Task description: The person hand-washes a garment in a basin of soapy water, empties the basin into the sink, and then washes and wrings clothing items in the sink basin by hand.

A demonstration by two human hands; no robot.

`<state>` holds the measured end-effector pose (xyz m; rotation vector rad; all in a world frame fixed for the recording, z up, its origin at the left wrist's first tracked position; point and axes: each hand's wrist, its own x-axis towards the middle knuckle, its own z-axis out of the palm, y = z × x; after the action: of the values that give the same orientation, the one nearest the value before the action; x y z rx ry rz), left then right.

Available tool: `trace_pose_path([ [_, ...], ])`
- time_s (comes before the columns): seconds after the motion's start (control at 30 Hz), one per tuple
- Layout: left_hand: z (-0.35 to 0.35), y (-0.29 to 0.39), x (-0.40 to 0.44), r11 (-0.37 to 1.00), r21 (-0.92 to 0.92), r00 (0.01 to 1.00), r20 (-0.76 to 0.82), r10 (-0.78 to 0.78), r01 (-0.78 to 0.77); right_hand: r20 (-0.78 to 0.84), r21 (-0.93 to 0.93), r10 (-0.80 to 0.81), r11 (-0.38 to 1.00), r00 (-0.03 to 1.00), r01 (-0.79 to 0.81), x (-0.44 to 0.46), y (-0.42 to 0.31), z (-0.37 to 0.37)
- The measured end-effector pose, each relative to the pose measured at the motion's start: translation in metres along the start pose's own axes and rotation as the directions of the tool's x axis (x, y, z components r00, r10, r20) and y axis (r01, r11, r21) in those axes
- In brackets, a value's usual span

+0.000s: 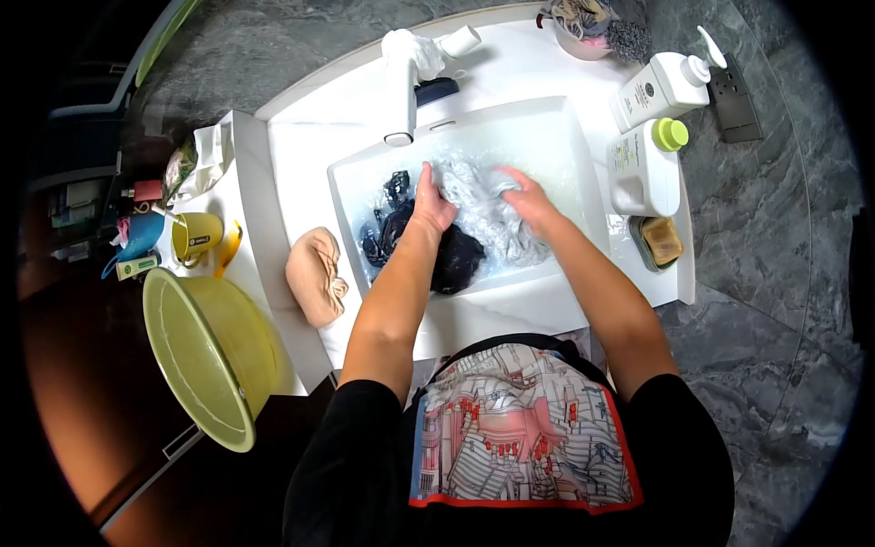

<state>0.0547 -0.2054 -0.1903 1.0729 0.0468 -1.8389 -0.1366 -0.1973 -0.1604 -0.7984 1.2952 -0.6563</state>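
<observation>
A light grey wet garment (pixel 488 211) is bunched up in the white sink (pixel 583 164), in cloudy water. My left hand (pixel 436 205) grips its left side, thumb pointing up and the other fingers partly hidden. On the opposite side my right hand (pixel 527 196) is closed around a fold of the same cloth. Black wet clothing (pixel 458 260) lies in the water under and beside my left wrist. The white faucet (pixel 399 109) reaches over the back rim, with a white cloth (pixel 415 53) draped on top.
A beige bundled cloth (pixel 316 276) rests on the counter left of the sink. Further left are a green basin (pixel 205 356) and a yellow cup (pixel 196 235). Two white bottles (pixel 645 164) and a soap dish (pixel 656 242) line the right side. A bowl of cloths (pixel 583 36) stands behind.
</observation>
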Motion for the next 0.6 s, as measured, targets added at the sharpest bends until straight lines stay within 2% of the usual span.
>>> trace_pose_path([
  [0.03,-0.002,-0.002,-0.001,0.997,-0.073,0.998,0.069,-0.002,0.007,0.123,-0.104,-0.07,0.991,0.99,0.083,-0.012,-0.009,0.012],
  [0.1,0.002,-0.004,-0.01,0.997,-0.057,0.997,0.055,-0.048,0.051,0.21,-0.243,-0.356,0.883,0.911,0.401,-0.027,0.003,0.039],
  [0.17,0.008,-0.012,-0.017,0.998,-0.064,0.999,0.051,0.01,-0.006,0.3,-0.372,-0.599,0.643,0.742,0.67,-0.06,-0.015,0.061],
  [0.2,-0.028,-0.012,0.009,0.971,-0.104,0.828,0.546,-0.126,0.216,0.317,-0.405,-0.619,0.596,0.718,0.693,-0.076,-0.024,0.07],
  [0.23,-0.039,-0.013,0.013,0.968,-0.089,0.745,0.656,-0.12,0.235,0.334,-0.436,-0.635,0.55,0.696,0.712,-0.091,-0.032,0.077],
  [0.3,-0.028,-0.017,-0.005,0.983,-0.085,0.827,0.555,-0.09,0.163,0.36,-0.512,-0.596,0.517,0.718,0.686,-0.106,-0.042,0.083],
  [0.37,-0.019,-0.025,-0.02,0.993,-0.083,0.893,0.448,-0.037,0.083,0.346,-0.665,-0.613,0.374,0.71,0.646,-0.106,-0.044,0.088],
  [0.4,-0.013,-0.029,-0.025,0.996,-0.078,0.912,0.411,0.001,0.034,0.278,-0.716,-0.685,0.32,0.674,0.62,-0.099,-0.044,0.09],
  [0.43,-0.011,-0.034,-0.026,0.998,-0.056,0.918,0.391,0.061,-0.043,0.274,-0.716,-0.685,0.324,0.675,0.619,-0.09,-0.043,0.09],
  [0.5,-0.012,-0.049,-0.015,0.964,0.032,0.891,0.393,0.229,-0.262,0.142,-0.719,-0.772,0.351,0.62,0.6,-0.066,-0.044,0.086],
  [0.53,-0.011,-0.056,-0.007,0.929,0.069,0.861,0.405,0.307,-0.363,0.074,-0.713,-0.708,0.455,0.702,0.534,-0.06,-0.043,0.085],
  [0.57,0.001,-0.054,-0.016,0.931,0.074,0.863,0.407,0.298,-0.357,0.065,-0.714,-0.707,0.46,0.704,0.528,-0.056,-0.045,0.081],
  [0.6,0.014,-0.052,-0.023,0.987,-0.115,0.943,0.3,0.145,-0.115,0.021,-0.754,-0.734,0.434,0.679,0.493,-0.05,-0.048,0.075],
])
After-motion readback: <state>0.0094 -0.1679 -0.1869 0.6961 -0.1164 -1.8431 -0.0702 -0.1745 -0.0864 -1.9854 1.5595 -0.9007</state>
